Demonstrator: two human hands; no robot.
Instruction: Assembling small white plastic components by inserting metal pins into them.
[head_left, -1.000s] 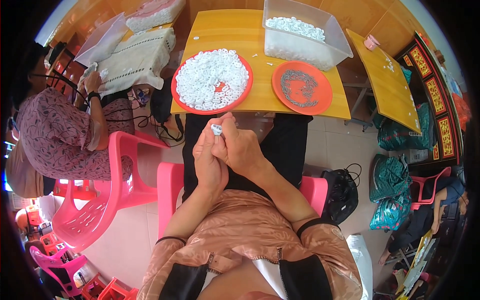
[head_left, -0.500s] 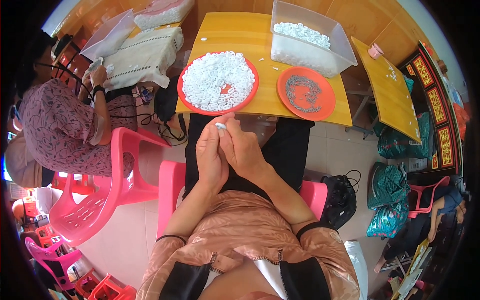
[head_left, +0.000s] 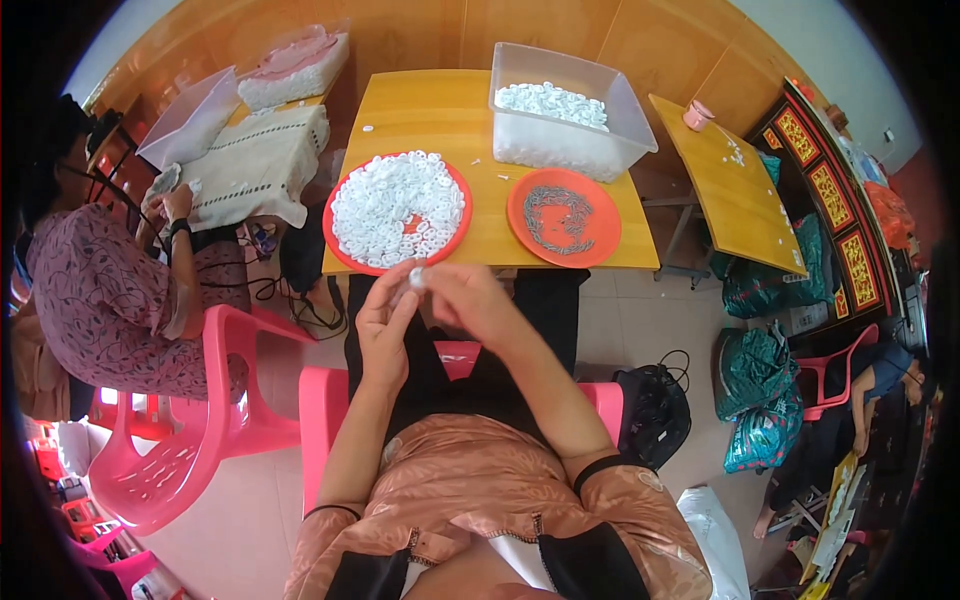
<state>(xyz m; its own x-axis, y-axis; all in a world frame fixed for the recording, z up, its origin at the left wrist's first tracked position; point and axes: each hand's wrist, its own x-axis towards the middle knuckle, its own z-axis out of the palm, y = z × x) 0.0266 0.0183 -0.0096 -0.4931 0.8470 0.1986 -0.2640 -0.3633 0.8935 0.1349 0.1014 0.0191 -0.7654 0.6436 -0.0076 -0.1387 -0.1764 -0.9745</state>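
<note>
My left hand (head_left: 383, 322) and my right hand (head_left: 470, 300) meet just below the near edge of the yellow table (head_left: 440, 120), fingertips together on one small white ring-shaped part (head_left: 417, 279). Directly above them stands a red plate (head_left: 343, 250) heaped with white ring parts (head_left: 398, 205). To its right lies an orange plate (head_left: 520, 215) holding a pile of small grey metal pieces (head_left: 558, 213). A clear plastic tub (head_left: 590, 155) with more white parts sits at the table's far right.
A person in a patterned top (head_left: 100, 300) sits on a pink plastic chair (head_left: 210, 400) at my left, working at a cloth-covered table (head_left: 255, 165). A second yellow table (head_left: 730, 175) stands to the right, with green bags (head_left: 755, 385) and a black bag (head_left: 650, 410) on the floor.
My hands have risen toward the table edge and spread slightly apart, still pinching the small white part. The view has shifted a little.
</note>
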